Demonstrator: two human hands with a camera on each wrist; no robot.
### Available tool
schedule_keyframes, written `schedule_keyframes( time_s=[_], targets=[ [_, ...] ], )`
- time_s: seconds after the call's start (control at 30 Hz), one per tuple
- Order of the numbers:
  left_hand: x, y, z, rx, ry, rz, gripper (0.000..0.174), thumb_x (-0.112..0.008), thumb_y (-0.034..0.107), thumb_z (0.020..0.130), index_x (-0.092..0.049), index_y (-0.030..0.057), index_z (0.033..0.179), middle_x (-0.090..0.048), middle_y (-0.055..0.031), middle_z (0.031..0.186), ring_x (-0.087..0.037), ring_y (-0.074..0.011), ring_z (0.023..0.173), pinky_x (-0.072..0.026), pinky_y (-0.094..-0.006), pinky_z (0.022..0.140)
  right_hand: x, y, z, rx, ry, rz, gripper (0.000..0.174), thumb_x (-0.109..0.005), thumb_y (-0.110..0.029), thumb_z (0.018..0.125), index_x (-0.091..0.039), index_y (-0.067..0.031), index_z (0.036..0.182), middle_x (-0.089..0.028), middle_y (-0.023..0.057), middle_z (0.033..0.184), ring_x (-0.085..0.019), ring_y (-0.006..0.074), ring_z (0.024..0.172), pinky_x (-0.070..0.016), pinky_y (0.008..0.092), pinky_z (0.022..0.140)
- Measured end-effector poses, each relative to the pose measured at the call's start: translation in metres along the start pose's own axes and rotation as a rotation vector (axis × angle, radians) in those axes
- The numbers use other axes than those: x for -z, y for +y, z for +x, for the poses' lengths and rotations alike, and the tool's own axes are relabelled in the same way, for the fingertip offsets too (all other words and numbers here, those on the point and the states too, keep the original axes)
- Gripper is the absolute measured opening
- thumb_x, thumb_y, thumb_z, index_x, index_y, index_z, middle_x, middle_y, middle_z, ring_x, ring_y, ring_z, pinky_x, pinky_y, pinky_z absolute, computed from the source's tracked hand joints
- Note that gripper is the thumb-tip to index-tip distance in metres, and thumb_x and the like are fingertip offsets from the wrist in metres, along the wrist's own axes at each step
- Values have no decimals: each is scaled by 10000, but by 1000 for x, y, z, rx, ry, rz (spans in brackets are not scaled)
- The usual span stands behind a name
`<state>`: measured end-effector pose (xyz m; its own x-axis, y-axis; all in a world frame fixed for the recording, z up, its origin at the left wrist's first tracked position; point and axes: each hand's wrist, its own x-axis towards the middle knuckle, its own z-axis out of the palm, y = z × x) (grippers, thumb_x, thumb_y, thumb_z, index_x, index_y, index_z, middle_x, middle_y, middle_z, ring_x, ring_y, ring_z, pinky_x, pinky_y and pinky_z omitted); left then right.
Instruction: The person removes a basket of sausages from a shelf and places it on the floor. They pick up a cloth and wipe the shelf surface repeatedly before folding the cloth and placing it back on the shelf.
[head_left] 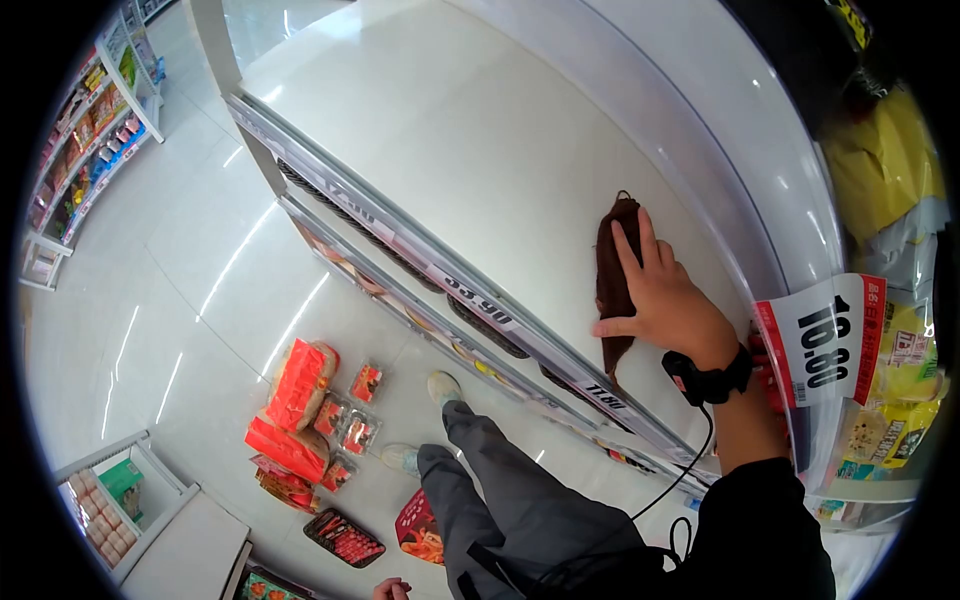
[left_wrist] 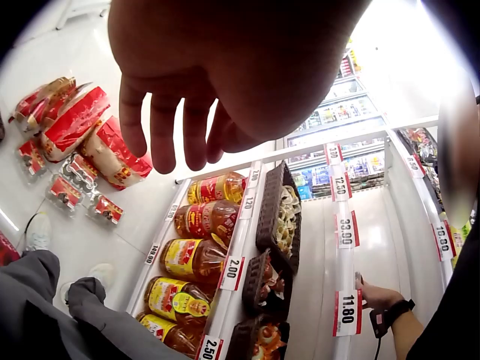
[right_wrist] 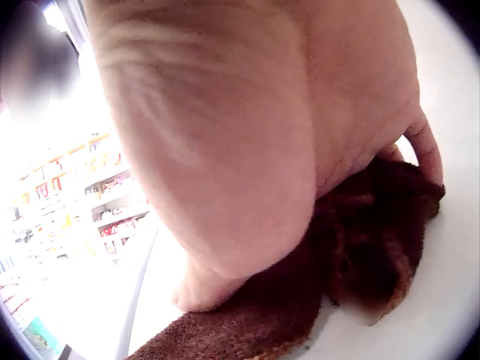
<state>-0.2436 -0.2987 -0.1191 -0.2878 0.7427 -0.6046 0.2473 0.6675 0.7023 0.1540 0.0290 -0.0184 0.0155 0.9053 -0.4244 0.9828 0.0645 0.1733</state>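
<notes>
A brown cloth [head_left: 618,270], folded long and narrow with a small loop at its far end, lies on a white shelf [head_left: 480,130]. My right hand [head_left: 672,300] rests on it with fingers and thumb spread. From the right wrist, the fuzzy cloth [right_wrist: 285,315] shows bunched under the palm, and the thumb touches down at its edge. My left hand [left_wrist: 225,82] hangs away from the shelf, fingers loose and holding nothing. Only a bit of that left hand [head_left: 392,589] appears at the bottom of the head view.
Price tags [head_left: 480,305] line the shelf's front edge. Below are dark baskets [left_wrist: 279,217] and bottles of oil [left_wrist: 191,259]. Red-labelled bags [head_left: 290,450] and several clear boxes [head_left: 358,432] sit on the floor by my feet. Packaged goods [head_left: 890,400] and a cable [head_left: 690,465] are at right.
</notes>
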Motion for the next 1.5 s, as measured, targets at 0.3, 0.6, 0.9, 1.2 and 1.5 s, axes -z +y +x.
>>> schedule_keyframes(
  time_s=[0.3, 0.6, 0.9, 1.2, 1.5],
  targets=[
    [-4, 4, 6, 14, -14, -19, 154, -515, 85, 953, -595, -38, 999, -605, -88, 857, -553, -173, 779, -458, -297, 740, 2, -26, 8, -44, 122, 15, 1070, -615, -617, 779, -155, 105, 1421, -105, 435, 1411, -390, 514, 1188, -407, 517, 947],
    [-8, 9, 10, -5, -36, -6, 154, -511, 86, 955, -591, -41, 987, -598, -91, 853, -549, -180, 778, -454, -302, 741, 12, -65, 38, 87, 397, 115, 840, -661, -473, 806, -326, 95, 1326, -298, 395, 1317, -438, 509, 1127, -428, 479, 931],
    [2, 5, 3, 2, -24, 3, 158, -506, 90, 957, -591, -40, 989, -593, -85, 856, -546, -177, 786, -452, -303, 740, 32, -26, 31, 1, 699, 388, 234, -519, -187, 943, -545, 38, 999, -519, 200, 1179, -513, 344, 1104, -419, 380, 914],
    [4, 15, 5, 17, -32, 26, 152, -514, 84, 949, -598, -39, 980, -591, -83, 854, -547, -179, 797, -453, -309, 746, 19, -40, -3, -72, 309, 442, 532, -506, -339, 948, -404, 20, 1326, -379, 263, 1370, -391, 394, 1271, -323, 395, 1058],
    [8, -2, 5, -48, -24, 36, 161, -511, 96, 952, -592, -42, 968, -594, -95, 869, -550, -187, 807, -450, -305, 763, 2, -41, 1, -130, 168, 559, 965, -665, -420, 835, -106, 115, 1412, -362, 309, 1341, -415, 360, 1253, -354, 392, 1032]
  ],
)
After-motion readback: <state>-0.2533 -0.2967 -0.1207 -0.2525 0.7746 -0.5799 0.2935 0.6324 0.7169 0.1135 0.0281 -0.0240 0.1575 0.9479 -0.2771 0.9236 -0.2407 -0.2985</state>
